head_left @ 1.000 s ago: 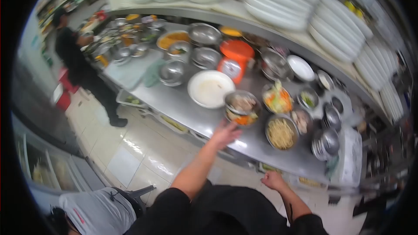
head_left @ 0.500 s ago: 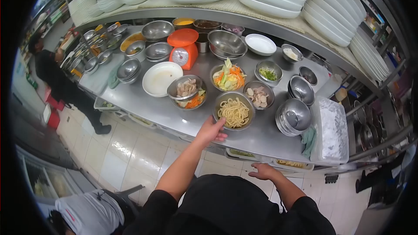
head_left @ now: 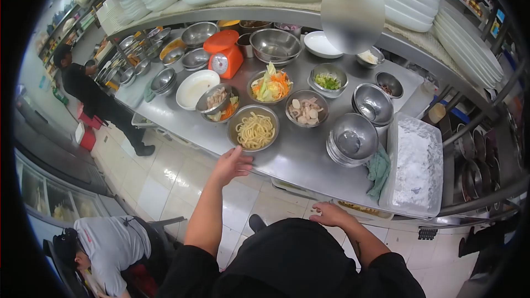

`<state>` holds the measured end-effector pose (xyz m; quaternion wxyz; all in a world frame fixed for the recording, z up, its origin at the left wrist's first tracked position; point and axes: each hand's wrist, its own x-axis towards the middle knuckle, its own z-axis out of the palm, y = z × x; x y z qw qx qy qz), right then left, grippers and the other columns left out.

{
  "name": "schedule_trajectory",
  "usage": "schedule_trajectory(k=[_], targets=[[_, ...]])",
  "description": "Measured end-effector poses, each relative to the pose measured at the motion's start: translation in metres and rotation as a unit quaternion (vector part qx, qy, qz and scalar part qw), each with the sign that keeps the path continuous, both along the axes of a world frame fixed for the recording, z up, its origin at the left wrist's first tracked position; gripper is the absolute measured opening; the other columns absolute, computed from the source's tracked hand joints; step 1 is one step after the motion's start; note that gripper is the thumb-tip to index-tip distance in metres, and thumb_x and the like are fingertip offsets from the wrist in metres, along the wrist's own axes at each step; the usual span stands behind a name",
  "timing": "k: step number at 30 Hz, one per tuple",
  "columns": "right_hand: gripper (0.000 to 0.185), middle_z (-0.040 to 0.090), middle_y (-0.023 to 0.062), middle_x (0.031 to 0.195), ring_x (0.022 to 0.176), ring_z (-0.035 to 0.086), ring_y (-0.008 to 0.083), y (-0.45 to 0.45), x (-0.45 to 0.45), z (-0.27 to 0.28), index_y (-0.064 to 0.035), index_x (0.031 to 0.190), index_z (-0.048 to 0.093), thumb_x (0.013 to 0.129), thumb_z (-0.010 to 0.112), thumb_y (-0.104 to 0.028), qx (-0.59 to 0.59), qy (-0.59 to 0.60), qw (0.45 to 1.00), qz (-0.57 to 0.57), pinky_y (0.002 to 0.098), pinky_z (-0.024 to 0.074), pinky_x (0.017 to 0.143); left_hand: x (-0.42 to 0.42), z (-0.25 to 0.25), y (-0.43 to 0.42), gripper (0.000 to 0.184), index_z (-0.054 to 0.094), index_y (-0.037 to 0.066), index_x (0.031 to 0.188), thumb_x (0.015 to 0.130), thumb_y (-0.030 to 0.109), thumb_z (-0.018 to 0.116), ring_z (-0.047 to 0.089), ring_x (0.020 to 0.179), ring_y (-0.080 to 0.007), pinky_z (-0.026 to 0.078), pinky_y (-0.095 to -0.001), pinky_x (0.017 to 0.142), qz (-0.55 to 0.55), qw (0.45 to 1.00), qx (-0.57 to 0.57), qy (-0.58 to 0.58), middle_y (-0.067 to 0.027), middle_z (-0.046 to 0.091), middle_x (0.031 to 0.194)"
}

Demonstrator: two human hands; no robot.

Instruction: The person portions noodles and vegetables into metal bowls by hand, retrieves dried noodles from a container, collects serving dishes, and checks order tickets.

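Observation:
At the front edge of the steel counter, my left hand (head_left: 232, 165) is at the near rim of a metal bowl of thick noodles (head_left: 255, 131). Its fingers are apart and hold nothing; whether a fingertip touches the bowl I cannot tell. My right hand (head_left: 329, 214) hangs in front of the counter, loosely bent, with nothing visible in it. Behind the noodles stands a bowl of cut vegetables (head_left: 269, 87). A bowl of raw meat pieces (head_left: 305, 109) is to their right. On the left, a smaller bowl of meat (head_left: 215, 99) rests over another vegetable bowl (head_left: 227, 110).
An orange scale (head_left: 223, 55) and a white plate (head_left: 197, 89) stand farther left. On the right are stacked metal bowls (head_left: 352, 138), a green cloth (head_left: 379, 172) and a tub of white powder (head_left: 415, 160). Two people (head_left: 105, 94) are at left, one bent low.
The view has swung to the right, so the counter appears farther left. My left hand has drawn back slightly from the noodle bowl. The fingers of my right hand have curled a little.

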<state>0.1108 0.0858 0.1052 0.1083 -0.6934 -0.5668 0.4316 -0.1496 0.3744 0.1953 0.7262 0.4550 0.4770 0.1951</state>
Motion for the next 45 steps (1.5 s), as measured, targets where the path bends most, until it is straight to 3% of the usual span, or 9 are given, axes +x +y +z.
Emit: schedule_trajectory(k=[9, 14, 17, 18, 20, 24, 31, 37, 45], targets=[[0.035, 0.068, 0.0216, 0.082, 0.079, 0.065, 0.0387, -0.081, 0.06, -0.126, -0.0014, 0.077, 0.069, 0.068, 0.065, -0.035, -0.115, -0.175, 0.978, -0.014, 0.044, 0.0529, 0.075, -0.12, -0.093, -0.112, 0.068, 0.033, 0.002, 0.143, 0.093, 0.04, 0.058, 0.065, 0.093, -0.0272, 0.054, -0.0379, 0.075, 0.035, 0.985, -0.114, 0.122, -0.0168, 0.06, 0.117], [0.05, 0.064, 0.0267, 0.109, 0.107, 0.06, 0.0389, -0.175, 0.089, -0.104, 0.0021, 0.104, 0.068, 0.076, 0.062, -0.039, -0.255, -0.312, 0.914, 0.037, 0.0425, 0.0472, 0.095, -0.132, -0.173, -0.166, 0.067, 0.035, 0.001, 0.142, 0.092, 0.039, 0.06, 0.065, 0.096, -0.0281, 0.056, -0.0386, 0.073, 0.008, 0.969, -0.19, 0.156, -0.0178, 0.056, 0.123], [0.064, 0.061, 0.0262, 0.119, 0.115, 0.056, 0.0391, -0.194, 0.105, -0.106, 0.0016, 0.115, 0.064, 0.078, 0.062, -0.05, -0.375, -0.243, 0.89, 0.092, 0.0415, 0.0438, 0.099, -0.13, -0.225, -0.209, 0.074, 0.033, -0.001, 0.143, 0.09, 0.04, 0.063, 0.065, 0.098, -0.0289, 0.056, -0.0399, 0.074, 0.022, 0.956, -0.211, 0.201, -0.0181, 0.056, 0.124], [0.069, 0.06, 0.0252, 0.122, 0.116, 0.055, 0.0382, -0.197, 0.108, -0.101, 0.001, 0.119, 0.061, 0.078, 0.062, -0.055, -0.343, -0.237, 0.905, 0.086, 0.0412, 0.0426, 0.101, -0.15, -0.303, -0.226, 0.079, 0.031, 0.0, 0.144, 0.087, 0.039, 0.067, 0.067, 0.088, -0.0299, 0.057, -0.0398, 0.067, -0.025, 0.964, -0.2, 0.175, -0.0212, 0.062, 0.111], [0.07, 0.059, 0.0233, 0.124, 0.118, 0.055, 0.0364, -0.195, 0.102, -0.088, -0.0015, 0.123, 0.06, 0.08, 0.06, -0.057, -0.293, -0.243, 0.922, 0.074, 0.0412, 0.0416, 0.102, -0.142, -0.314, -0.262, 0.075, 0.032, -0.001, 0.143, 0.086, 0.035, 0.065, 0.066, 0.067, -0.0288, 0.053, -0.0365, 0.049, 0.089, 0.948, -0.214, 0.216, -0.0216, 0.065, 0.084], [0.062, 0.064, 0.0202, 0.118, 0.113, 0.06, 0.0324, -0.14, 0.05, -0.054, 0.0013, 0.121, 0.059, 0.082, 0.065, -0.046, -0.25, -0.199, 0.947, 0.004, 0.0385, 0.0454, 0.098, -0.129, -0.343, -0.329, 0.075, 0.035, -0.004, 0.141, 0.085, 0.035, 0.064, 0.061, 0.061, -0.0262, 0.049, -0.036, 0.048, 0.103, 0.929, -0.255, 0.246, -0.0166, 0.061, 0.077], [0.061, 0.063, 0.0222, 0.118, 0.111, 0.061, 0.0298, -0.122, 0.042, -0.131, 0.0039, 0.127, 0.055, 0.086, 0.065, -0.04, -0.282, -0.132, 0.949, 0.055, 0.0353, 0.0462, 0.096, -0.032, -0.344, -0.391, 0.068, 0.045, -0.003, 0.137, 0.084, 0.037, 0.062, 0.065, 0.077, -0.0262, 0.053, -0.0358, 0.056, 0.052, 0.952, -0.264, 0.146, -0.0198, 0.064, 0.108], [0.061, 0.056, 0.0283, 0.126, 0.12, 0.054, 0.0396, -0.145, 0.089, -0.258, 0.0038, 0.13, 0.05, 0.092, 0.05, -0.044, -0.271, -0.201, 0.937, 0.092, 0.0413, 0.0403, 0.103, 0.142, -0.423, -0.421, 0.07, 0.049, -0.001, 0.133, 0.083, 0.045, 0.062, 0.059, 0.113, -0.0381, 0.047, -0.0399, 0.095, -0.013, 0.988, -0.091, 0.126, -0.026, 0.058, 0.123], [0.052, 0.053, 0.024, 0.133, 0.126, 0.048, 0.0302, -0.146, 0.14, -0.34, 0.0033, 0.133, 0.048, 0.099, 0.042, -0.035, -0.233, -0.191, 0.953, -0.034, 0.0355, 0.0348, 0.104, 0.26, -0.467, -0.385, 0.051, 0.05, -0.004, 0.122, 0.09, 0.036, 0.053, 0.058, 0.112, -0.0398, 0.046, -0.0458, 0.095, 0.1, 0.959, -0.219, 0.148, -0.0252, 0.06, 0.118]])
